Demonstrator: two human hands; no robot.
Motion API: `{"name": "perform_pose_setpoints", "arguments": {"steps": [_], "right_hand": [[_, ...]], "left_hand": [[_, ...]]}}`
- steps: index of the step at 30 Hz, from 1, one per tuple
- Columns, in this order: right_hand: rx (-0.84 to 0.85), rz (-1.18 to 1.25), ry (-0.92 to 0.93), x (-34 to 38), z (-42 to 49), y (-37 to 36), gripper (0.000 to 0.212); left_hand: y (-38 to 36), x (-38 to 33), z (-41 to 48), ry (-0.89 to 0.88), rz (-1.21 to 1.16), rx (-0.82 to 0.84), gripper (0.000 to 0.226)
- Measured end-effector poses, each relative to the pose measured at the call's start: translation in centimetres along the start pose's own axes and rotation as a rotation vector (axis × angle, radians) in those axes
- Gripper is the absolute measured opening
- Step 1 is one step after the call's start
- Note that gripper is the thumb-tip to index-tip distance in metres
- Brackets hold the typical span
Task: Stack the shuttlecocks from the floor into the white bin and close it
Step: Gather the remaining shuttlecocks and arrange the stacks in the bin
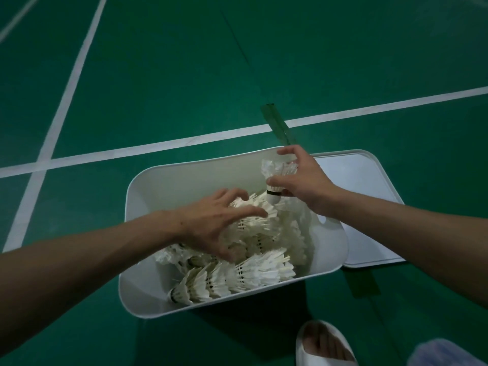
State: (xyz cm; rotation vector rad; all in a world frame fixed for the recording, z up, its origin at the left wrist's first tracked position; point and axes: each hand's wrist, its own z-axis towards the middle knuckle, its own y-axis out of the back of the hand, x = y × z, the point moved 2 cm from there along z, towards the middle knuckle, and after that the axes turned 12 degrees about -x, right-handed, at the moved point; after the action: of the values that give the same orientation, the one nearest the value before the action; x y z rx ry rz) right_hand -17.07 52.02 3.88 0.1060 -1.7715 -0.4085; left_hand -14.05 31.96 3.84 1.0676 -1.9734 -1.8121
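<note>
Stacking step, in progress. Right hand pinches one shuttlecock, cork down, just above the far end of the pile. Left hand, fingers spread, rests on that pile inside the white bin, gripping nothing. Hands apart. Lid lies flat on the floor beneath the right forearm. Next, by judgement: nest the cork into a shuttlecock below, then fetch the lid.

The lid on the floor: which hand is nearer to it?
Right. The right hand holds a shuttlecock beside the lid; the left hand rests on the pile in the bin.
</note>
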Motion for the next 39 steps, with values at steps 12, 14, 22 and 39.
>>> {"name": "perform_pose_setpoints", "arguments": {"steps": [12, 14, 22, 39], "right_hand": [[-0.03, -0.021, 0.022, -0.5, 0.0, -0.1, 0.063], [-0.03, 0.002, 0.019, -0.2, -0.2, -0.2, 0.064], [0.024, 0.172, -0.067, 0.5, -0.3, 0.4, 0.061], [0.199, 0.012, -0.295, -2.5, -3.3, 0.7, 0.018]], "left_hand": [[-0.6, 0.3, 3.1, -0.109, 0.077, 0.027, 0.098], [-0.3, 0.6, 2.9, -0.091, 0.034, 0.016, 0.097], [1.1, 3.1, 1.7, 0.017, -0.176, -0.063, 0.105], [0.3, 3.2, -0.7, 0.152, -0.159, -0.261, 0.09]]}}
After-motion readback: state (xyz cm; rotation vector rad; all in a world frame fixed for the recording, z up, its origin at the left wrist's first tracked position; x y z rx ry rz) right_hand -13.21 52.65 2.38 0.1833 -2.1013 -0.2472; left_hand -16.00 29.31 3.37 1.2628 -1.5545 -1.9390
